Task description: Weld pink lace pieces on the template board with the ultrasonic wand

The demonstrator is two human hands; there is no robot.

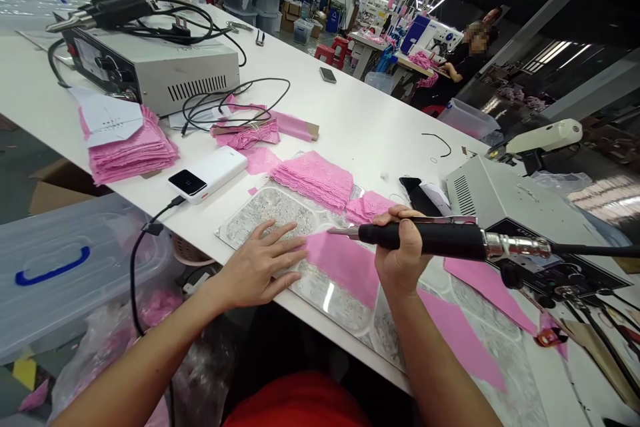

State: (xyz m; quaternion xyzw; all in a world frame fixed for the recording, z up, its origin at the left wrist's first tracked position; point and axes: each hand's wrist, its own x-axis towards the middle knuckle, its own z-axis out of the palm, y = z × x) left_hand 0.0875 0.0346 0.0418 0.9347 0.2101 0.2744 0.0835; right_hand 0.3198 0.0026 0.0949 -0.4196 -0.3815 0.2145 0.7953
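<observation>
White table (360,117); handpiece (440,239) crosswise, leftward

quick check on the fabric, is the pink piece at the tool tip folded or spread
Spread: the pink piece lies flat between the left hand and right hand, no fold showing.

A garment-sewing workshop: cut pink fabric pieces (345,268) are spread over the white counter (360,123); beyond the counter, a person (463,65) sits at an industrial sewing machine (434,36).
</observation>
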